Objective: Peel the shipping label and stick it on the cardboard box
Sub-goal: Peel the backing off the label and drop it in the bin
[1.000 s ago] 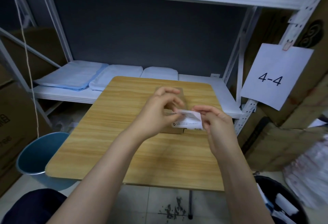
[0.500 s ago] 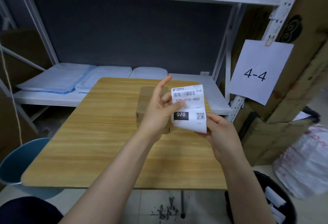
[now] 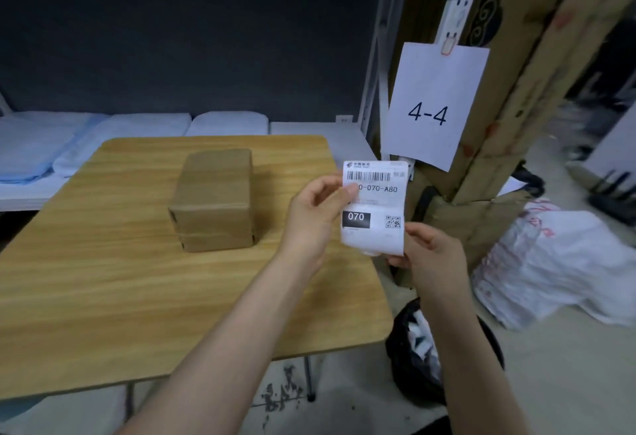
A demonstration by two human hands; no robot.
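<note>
A taped brown cardboard box [image 3: 213, 198] sits on the wooden table [image 3: 103, 279], left of both hands. A white shipping label [image 3: 375, 207] with a barcode, "070" and a QR code is held upright past the table's right edge. My left hand [image 3: 315, 217] pinches the label's left edge near the top. My right hand [image 3: 432, 255] grips its bottom right corner, where the paper curls. The label's back side is hidden.
A black bin [image 3: 418, 348] with white scraps stands on the floor below my right hand. A "4-4" paper sign [image 3: 430, 107] hangs on the white rack. Tall cardboard [image 3: 509, 90] leans at right, white bags [image 3: 550, 262] lie beyond. Folded blue and white pads [image 3: 103, 138] fill the shelf behind.
Both hands carried the label from in front of the box to the right, past the table edge. The view turned right, and the box now shows fully.
</note>
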